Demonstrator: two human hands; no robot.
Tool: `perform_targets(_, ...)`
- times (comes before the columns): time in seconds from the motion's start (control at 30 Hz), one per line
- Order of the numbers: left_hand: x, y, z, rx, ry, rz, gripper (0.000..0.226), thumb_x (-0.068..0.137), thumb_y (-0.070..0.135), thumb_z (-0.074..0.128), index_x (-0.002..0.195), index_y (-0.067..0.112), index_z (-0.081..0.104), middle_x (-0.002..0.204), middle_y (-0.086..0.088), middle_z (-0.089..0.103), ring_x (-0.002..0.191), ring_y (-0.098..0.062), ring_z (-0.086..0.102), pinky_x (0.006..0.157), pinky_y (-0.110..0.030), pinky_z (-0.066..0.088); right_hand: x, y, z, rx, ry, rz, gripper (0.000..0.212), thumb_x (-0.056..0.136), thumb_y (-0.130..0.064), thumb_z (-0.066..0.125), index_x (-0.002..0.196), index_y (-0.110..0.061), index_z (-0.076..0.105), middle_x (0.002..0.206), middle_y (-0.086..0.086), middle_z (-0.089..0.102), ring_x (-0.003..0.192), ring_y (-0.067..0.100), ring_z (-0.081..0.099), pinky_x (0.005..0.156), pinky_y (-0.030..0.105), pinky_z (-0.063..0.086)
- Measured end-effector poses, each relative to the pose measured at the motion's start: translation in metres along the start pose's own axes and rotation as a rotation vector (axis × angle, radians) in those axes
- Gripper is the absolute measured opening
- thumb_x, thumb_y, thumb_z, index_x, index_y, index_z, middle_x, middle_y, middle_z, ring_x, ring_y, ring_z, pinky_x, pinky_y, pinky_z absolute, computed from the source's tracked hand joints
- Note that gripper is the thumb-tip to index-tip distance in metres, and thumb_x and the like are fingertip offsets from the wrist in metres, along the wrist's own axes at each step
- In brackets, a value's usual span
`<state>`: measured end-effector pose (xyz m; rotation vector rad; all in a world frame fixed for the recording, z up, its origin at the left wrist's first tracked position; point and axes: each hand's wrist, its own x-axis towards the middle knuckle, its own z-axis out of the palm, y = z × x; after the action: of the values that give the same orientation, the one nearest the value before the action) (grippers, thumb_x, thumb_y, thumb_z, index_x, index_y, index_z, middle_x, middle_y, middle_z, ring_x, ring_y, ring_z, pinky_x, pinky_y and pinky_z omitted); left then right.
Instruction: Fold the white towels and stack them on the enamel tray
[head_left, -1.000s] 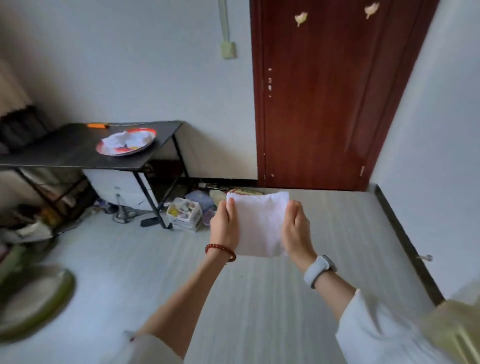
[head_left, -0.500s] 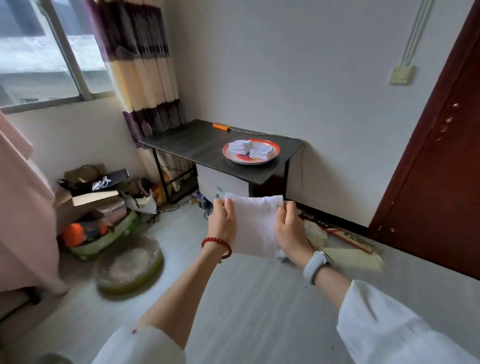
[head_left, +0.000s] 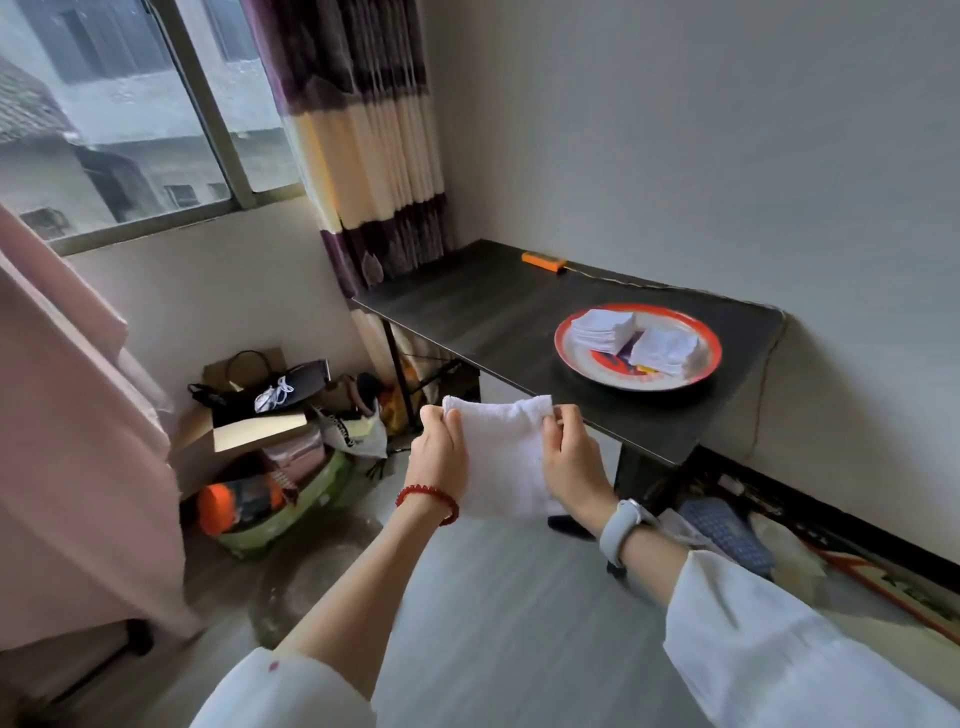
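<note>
A folded white towel (head_left: 503, 457) hangs in the air in front of me, just short of the black table's near edge. My left hand (head_left: 437, 453) grips its left side and my right hand (head_left: 571, 462) pinches its upper right corner. On the black table (head_left: 493, 312) stands a round enamel tray (head_left: 574, 358) with a red rim. Two stacks of folded white towels lie in it: one stack (head_left: 604, 329) at the left, the other stack (head_left: 667, 351) at the right.
An orange tool (head_left: 543, 261) with a cable lies at the table's back by the wall. A striped curtain (head_left: 363, 156) hangs at the table's left end. Boxes, bags and a green basin (head_left: 280, 514) crowd the floor by the window. Slippers and clutter lie under the table's right side.
My view has swung left from the door toward the table and drawn nearer to it. Both hands keep hold of the towel, which now hangs close to the table's front edge.
</note>
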<state>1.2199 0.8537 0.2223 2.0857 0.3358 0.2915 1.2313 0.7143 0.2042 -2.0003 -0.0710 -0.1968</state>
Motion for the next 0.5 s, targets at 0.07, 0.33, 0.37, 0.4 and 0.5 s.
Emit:
perform_targets(0.07, 0.054, -0.011, 0.013, -0.016, -0.044, -0.050, 0.029, 0.099, 0.034, 0.026, 0.096, 0.008, 0.037, 0.091, -0.008, 0.050, 0.082, -0.024, 0.048, 0.069, -0.031, 0.036, 0.048, 0.013, 0.023, -0.004, -0.015, 0.023, 0.017, 0.099, -0.023, 0.032, 0.095, -0.011, 0.043, 0.080, 0.002, 0.052, 0.077, 0.022, 0.049, 0.066, 0.032, 0.034)
perform_targets(0.33, 0.271, -0.028, 0.104, -0.166, -0.280, -0.212, 0.025, 0.099, 0.024, 0.030, 0.080, 0.010, 0.038, 0.071, 0.005, 0.040, 0.065, -0.011, 0.037, 0.054, -0.021, 0.027, 0.237, 0.073, 0.068, 0.000, 0.025, 0.281, 0.019, 0.097, -0.026, 0.037, 0.096, -0.009, 0.046, 0.091, 0.005, 0.053, 0.083, 0.022, 0.049, 0.072, 0.030, 0.036)
perform_targets(0.37, 0.295, -0.026, 0.121, -0.177, -0.318, -0.242, 0.027, 0.099, 0.023, 0.030, 0.074, 0.012, 0.035, 0.070, 0.004, 0.039, 0.066, -0.013, 0.036, 0.055, -0.021, 0.026, 0.257, 0.081, 0.067, -0.004, 0.043, 0.311, 0.020, 0.097, -0.025, 0.037, 0.100, -0.008, 0.047, 0.091, 0.004, 0.052, 0.084, 0.022, 0.049, 0.072, 0.031, 0.038)
perform_targets(0.4, 0.316, -0.020, 0.138, -0.143, -0.367, -0.217, 0.029, 0.099, 0.024, 0.030, 0.072, 0.013, 0.034, 0.071, 0.003, 0.041, 0.072, -0.015, 0.038, 0.055, -0.021, 0.027, 0.276, 0.090, 0.063, -0.004, 0.078, 0.330, 0.020, 0.097, -0.024, 0.037, 0.104, -0.008, 0.048, 0.090, 0.001, 0.052, 0.084, 0.020, 0.049, 0.072, 0.030, 0.038)
perform_targets(0.5, 0.360, 0.002, 0.199, -0.005, -0.571, -0.065, 0.020, 0.099, 0.031, 0.031, 0.093, 0.014, 0.041, 0.093, -0.004, 0.052, 0.087, -0.022, 0.048, 0.059, -0.025, 0.033, 0.321, 0.122, 0.036, -0.029, 0.224, 0.386, 0.015, 0.097, -0.022, 0.037, 0.107, -0.013, 0.046, 0.074, -0.009, 0.046, 0.070, 0.014, 0.045, 0.062, 0.024, 0.036)
